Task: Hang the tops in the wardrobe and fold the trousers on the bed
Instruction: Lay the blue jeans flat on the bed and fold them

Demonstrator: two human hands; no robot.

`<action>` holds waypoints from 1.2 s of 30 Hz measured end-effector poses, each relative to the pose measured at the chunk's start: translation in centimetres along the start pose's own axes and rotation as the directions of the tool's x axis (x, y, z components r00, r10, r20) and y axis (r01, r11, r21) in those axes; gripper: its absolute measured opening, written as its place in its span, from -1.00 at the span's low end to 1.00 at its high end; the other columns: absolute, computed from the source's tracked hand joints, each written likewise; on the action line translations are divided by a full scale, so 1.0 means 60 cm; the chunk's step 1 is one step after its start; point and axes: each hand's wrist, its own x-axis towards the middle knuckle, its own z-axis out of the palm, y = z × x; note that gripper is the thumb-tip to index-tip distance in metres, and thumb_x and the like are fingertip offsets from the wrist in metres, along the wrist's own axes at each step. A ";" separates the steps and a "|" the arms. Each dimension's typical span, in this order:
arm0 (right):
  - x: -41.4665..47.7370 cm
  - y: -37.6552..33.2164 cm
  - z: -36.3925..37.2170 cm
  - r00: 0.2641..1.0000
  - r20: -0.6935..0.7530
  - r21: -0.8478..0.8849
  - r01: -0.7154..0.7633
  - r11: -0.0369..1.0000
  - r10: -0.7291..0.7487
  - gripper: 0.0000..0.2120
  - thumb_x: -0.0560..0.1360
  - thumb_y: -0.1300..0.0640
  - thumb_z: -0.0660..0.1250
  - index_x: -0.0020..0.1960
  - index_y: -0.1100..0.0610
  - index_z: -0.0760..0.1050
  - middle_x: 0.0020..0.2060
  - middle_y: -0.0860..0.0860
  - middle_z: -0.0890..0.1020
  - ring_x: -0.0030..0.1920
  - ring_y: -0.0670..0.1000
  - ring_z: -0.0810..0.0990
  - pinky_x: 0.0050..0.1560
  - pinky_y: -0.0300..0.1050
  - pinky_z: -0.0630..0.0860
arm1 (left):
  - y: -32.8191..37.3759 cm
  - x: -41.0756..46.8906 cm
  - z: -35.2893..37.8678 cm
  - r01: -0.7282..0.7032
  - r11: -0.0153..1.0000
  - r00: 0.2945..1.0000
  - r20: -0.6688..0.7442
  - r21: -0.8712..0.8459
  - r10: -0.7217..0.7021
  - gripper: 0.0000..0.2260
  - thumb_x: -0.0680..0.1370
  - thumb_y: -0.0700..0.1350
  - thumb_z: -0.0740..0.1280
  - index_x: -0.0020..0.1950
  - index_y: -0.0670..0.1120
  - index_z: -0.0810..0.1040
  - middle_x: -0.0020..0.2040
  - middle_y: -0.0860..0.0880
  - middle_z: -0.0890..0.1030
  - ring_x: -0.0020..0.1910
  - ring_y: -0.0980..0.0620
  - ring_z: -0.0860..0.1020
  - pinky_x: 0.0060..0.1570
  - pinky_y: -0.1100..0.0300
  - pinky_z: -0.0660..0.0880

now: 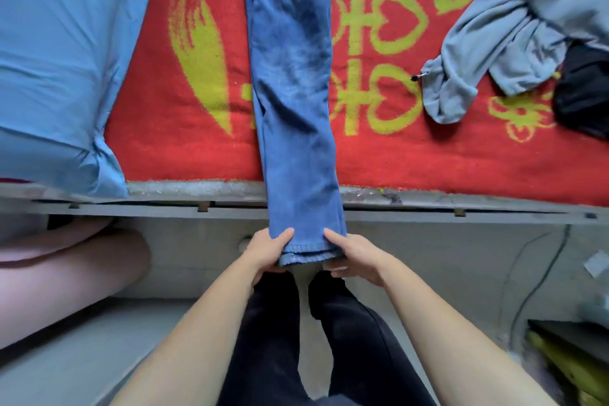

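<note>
The blanket (184,142) on the bed is bright red, patterned with yellow-green hearts, leaves and sweeping strokes; the jeans (293,82) are mid blue denim, faded paler in patches, with a darker smudge down the middle; the pillow (56,53) at the left end of the bed is plain light blue; the top (501,43) towards the right end is plain blue-grey, with a black garment (583,99) beside it; the bed frame (197,189) is dull grey; the person's trousers (273,339) are black.

blue jeans (293,92) on bed, left hand (268,249), right hand (354,252) gripping hems
</note>
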 end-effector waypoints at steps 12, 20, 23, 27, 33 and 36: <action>-0.102 0.005 0.103 0.836 -0.395 0.244 0.494 0.834 -0.380 -0.86 0.57 0.13 0.29 -0.17 0.10 0.47 -0.31 0.03 0.51 -0.44 -0.08 0.47 -0.38 -0.19 0.39 | 0.021 -0.147 -0.012 -0.521 0.837 0.768 -0.521 -0.168 0.374 -0.85 0.61 -0.02 0.34 0.03 -0.07 0.44 -0.07 0.00 0.56 -0.18 0.09 0.48 -0.17 0.23 0.32; -0.133 0.109 0.143 0.887 -0.398 0.220 0.339 0.915 -0.233 -0.76 0.57 -0.12 0.34 0.00 0.05 0.58 -0.17 -0.06 0.63 -0.29 -0.05 0.55 -0.27 -0.18 0.39 | -0.082 -0.197 -0.045 -0.193 0.878 0.980 -0.132 -0.439 0.149 -0.89 0.54 -0.15 0.42 -0.11 -0.04 0.50 -0.24 -0.01 0.56 -0.36 0.07 0.49 -0.50 0.26 0.44; -0.157 0.077 0.162 0.658 -0.545 0.056 0.647 0.761 -0.520 -0.87 0.54 -0.01 0.34 -0.15 0.00 0.55 -0.23 -0.02 0.54 -0.27 -0.08 0.45 -0.29 -0.16 0.37 | -0.064 -0.219 -0.068 -0.350 0.708 0.936 -0.198 -0.613 0.291 -0.85 0.51 -0.13 0.44 -0.14 0.01 0.49 -0.26 0.03 0.63 -0.37 0.08 0.55 -0.46 0.29 0.42; -0.150 0.111 0.188 0.680 -0.611 -0.066 0.466 0.882 -0.405 -0.82 0.49 0.05 0.25 -0.23 0.09 0.53 -0.35 0.01 0.52 -0.27 0.13 0.57 -0.29 -0.02 0.43 | -0.130 -0.224 -0.050 -0.223 0.871 0.963 -0.238 -0.438 0.127 -0.88 0.51 -0.20 0.42 -0.07 -0.04 0.50 -0.14 -0.06 0.61 -0.30 0.02 0.49 -0.47 0.25 0.36; -0.114 0.223 0.187 0.866 -0.496 0.139 0.156 0.978 -0.067 -0.60 0.39 0.11 0.27 0.18 0.25 0.46 0.05 0.19 0.63 -0.17 0.19 0.72 -0.43 -0.16 0.48 | -0.222 -0.201 -0.032 0.101 0.948 0.986 -0.095 -0.300 -0.135 -0.90 0.51 -0.25 0.40 -0.15 -0.10 0.52 -0.23 -0.09 0.54 -0.39 0.03 0.49 -0.59 0.30 0.41; -0.121 0.234 0.187 0.886 -0.458 0.192 0.172 0.966 -0.066 -0.61 0.42 0.18 0.27 0.22 0.11 0.29 0.00 0.12 0.59 -0.21 0.14 0.67 -0.48 -0.20 0.44 | -0.248 -0.198 -0.028 0.135 0.943 0.983 -0.076 -0.306 -0.165 -0.91 0.51 -0.20 0.42 -0.11 -0.10 0.53 -0.18 -0.10 0.56 -0.35 0.01 0.52 -0.53 0.26 0.46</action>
